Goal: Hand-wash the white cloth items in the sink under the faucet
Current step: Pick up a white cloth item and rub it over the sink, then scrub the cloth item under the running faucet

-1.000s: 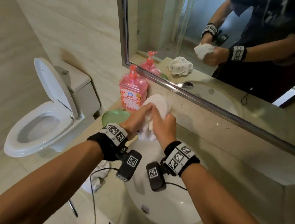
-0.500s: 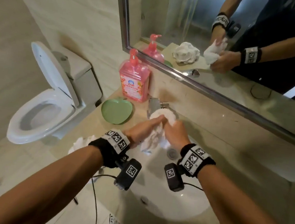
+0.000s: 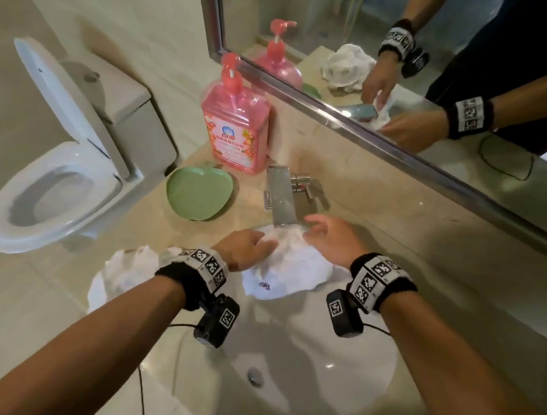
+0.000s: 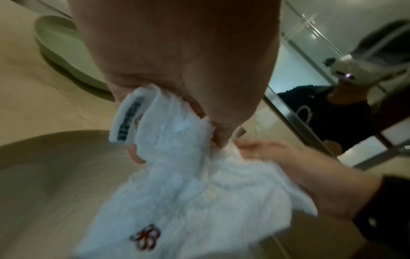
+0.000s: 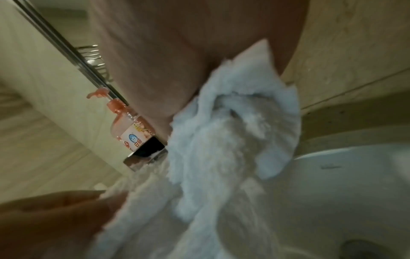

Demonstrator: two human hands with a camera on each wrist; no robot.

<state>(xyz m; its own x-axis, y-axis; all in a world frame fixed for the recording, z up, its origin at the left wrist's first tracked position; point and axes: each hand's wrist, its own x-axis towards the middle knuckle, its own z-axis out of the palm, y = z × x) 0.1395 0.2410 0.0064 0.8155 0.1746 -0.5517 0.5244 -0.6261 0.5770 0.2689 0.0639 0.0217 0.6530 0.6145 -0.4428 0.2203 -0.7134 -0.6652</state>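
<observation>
White cloth (image 3: 288,268) between both gripping hands, under faucet (image 3: 281,196)

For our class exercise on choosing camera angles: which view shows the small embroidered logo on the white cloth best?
The left wrist view: the logo on the white cloth fills a fair patch, showing red and dark stitching, though blurred. The head view shows it only as a tiny dark mark. The right wrist view shows the cloth's folds but not the logo.
</observation>
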